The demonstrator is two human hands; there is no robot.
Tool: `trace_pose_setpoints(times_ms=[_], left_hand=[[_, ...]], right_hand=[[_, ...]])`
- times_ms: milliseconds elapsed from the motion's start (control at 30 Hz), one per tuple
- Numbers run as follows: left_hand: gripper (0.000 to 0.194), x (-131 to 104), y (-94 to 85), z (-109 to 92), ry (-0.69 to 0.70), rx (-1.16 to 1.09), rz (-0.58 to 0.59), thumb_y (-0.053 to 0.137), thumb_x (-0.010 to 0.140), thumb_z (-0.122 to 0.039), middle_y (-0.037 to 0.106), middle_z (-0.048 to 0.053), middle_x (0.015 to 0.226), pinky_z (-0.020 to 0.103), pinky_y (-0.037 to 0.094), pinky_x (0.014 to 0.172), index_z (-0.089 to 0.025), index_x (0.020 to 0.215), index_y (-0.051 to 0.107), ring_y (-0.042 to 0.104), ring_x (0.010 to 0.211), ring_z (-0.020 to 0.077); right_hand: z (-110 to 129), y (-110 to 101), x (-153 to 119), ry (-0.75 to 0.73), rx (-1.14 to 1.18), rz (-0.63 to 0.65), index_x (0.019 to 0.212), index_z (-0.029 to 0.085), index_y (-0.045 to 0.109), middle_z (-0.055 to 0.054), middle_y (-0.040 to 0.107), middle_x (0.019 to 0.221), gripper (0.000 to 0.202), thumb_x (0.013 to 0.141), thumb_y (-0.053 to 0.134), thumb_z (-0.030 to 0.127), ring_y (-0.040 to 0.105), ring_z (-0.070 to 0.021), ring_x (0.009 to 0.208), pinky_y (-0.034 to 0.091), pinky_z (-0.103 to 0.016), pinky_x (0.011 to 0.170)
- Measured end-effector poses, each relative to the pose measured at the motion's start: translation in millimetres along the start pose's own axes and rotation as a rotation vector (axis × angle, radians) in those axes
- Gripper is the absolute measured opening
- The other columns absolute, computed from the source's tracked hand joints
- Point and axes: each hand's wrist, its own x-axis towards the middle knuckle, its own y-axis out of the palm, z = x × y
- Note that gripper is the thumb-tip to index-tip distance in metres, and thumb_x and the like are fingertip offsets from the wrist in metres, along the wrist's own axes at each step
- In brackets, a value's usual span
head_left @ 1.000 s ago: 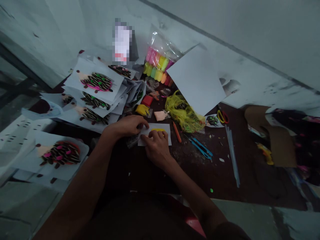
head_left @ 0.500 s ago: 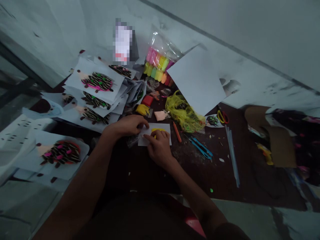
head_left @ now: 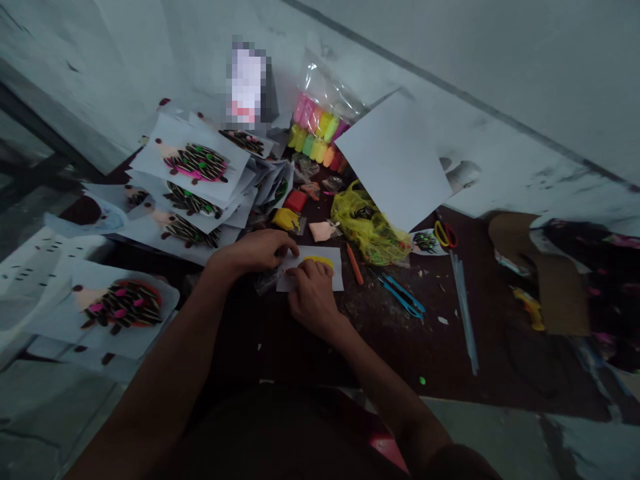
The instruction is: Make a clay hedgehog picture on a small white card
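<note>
A small sheet of white paper (head_left: 337, 280) lies on the dark table with a flattened yellow clay shape (head_left: 325, 261) on it. My left hand (head_left: 260, 249) rests at the sheet's upper left corner, fingers bent and a gap showing between thumb and forefinger. Over the lower middle of the sheet is my right hand (head_left: 314, 293), its fingers drawn together and the tips down on the paper left of the yellow shape. Whatever sits under those tips is hidden. Beyond the sheet lie a pale pink clay lump (head_left: 321, 231), a yellow clay lump (head_left: 287, 219) and a red clay lump (head_left: 295, 201).
Hedgehog pictures (head_left: 197, 163) are stacked at left. An orange stick (head_left: 355, 264), a blue cutter (head_left: 403, 295), scissors (head_left: 445, 235) and clear sticks (head_left: 465, 313) lie right of a yellow plastic bag (head_left: 367, 223). A bag of coloured clay (head_left: 320, 127) leans on the wall.
My right hand has shifted slightly left, and its outstretched forefinger has drawn back in with the other fingers. The left hand stays in place.
</note>
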Motion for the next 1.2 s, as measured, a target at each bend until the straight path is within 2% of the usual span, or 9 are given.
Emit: trace_pose_setpoints(times_ms=[300,467,567,733,933,1067,1200], left_hand=[[0.048,2.4,3.2,4.9,0.002,0.022,-0.005,0.058,0.074,-0.011,0.074,0.004,0.111,0.026,0.05,0.09,-0.023,0.118,0.072,0.067,0.105,0.0219],[0.048,1.8,3.5,4.5,0.017,0.024,-0.015,0.057,0.075,-0.011,0.074,0.004,0.113,0.025,0.05,0.089,-0.023,0.119,0.071,0.067,0.104,0.0209],[0.048,1.4,2.8,3.2,0.011,0.022,-0.009,0.057,0.075,-0.011,0.074,0.004,0.114,0.026,0.05,0.09,-0.023,0.119,0.072,0.067,0.105,0.0213],[0.047,0.5,0.5,0.6,-0.013,-0.012,0.004,0.055,0.076,-0.011,0.074,0.006,0.114,0.029,0.05,0.094,-0.021,0.118,0.072,0.066,0.108,0.0229],[0.05,-0.6,-1.7,-1.0,-0.012,-0.003,0.014,0.057,0.074,-0.01,0.073,0.006,0.114,0.028,0.051,0.091,-0.022,0.12,0.071,0.067,0.106,0.0232],[0.048,0.2,0.2,0.3,-0.015,-0.008,0.001,0.057,0.075,-0.01,0.073,0.006,0.114,0.028,0.05,0.091,-0.022,0.119,0.072,0.067,0.106,0.0229],[0.048,0.9,1.9,2.0,-0.004,0.008,0.0,0.057,0.074,-0.01,0.074,0.005,0.112,0.026,0.05,0.091,-0.023,0.119,0.071,0.067,0.106,0.0219]], right_hand=[[0.6,-0.2,1.7,-0.02,0.026,-0.005,0.107,0.015,0.069,-0.012,0.06,0.104,0.032,0.078,0.054,0.012,0.049,-0.0274,0.1,0.035,-0.042,0.09],[-6.4,-3.1,-1.9,-0.019,0.216,-0.137,0.1,0.019,0.071,-0.007,0.059,0.097,0.037,0.074,0.049,0.005,0.053,-0.0225,0.098,0.035,-0.038,0.091],[-10.5,-3.2,-3.3,-0.004,0.238,-0.192,0.1,0.02,0.073,-0.006,0.059,0.096,0.04,0.072,0.049,0.004,0.053,-0.0221,0.098,0.035,-0.038,0.091],[-8.9,0.6,-1.3,-0.023,0.169,-0.105,0.106,0.023,0.074,-0.006,0.059,0.099,0.041,0.075,0.053,0.006,0.051,-0.0227,0.098,0.033,-0.039,0.091],[-4.9,-2.7,1.4,-0.028,0.049,-0.013,0.112,0.023,0.073,-0.008,0.058,0.102,0.038,0.08,0.056,0.011,0.048,-0.0242,0.098,0.032,-0.04,0.09],[-4.2,-4.7,1.5,-0.033,0.019,-0.005,0.109,0.023,0.073,-0.008,0.059,0.104,0.035,0.081,0.057,0.012,0.048,-0.0243,0.097,0.032,-0.04,0.09],[-6.1,-4.7,0.5,-0.018,0.107,-0.055,0.102,0.021,0.074,-0.007,0.059,0.1,0.034,0.078,0.055,0.008,0.051,-0.0229,0.099,0.034,-0.038,0.09]])
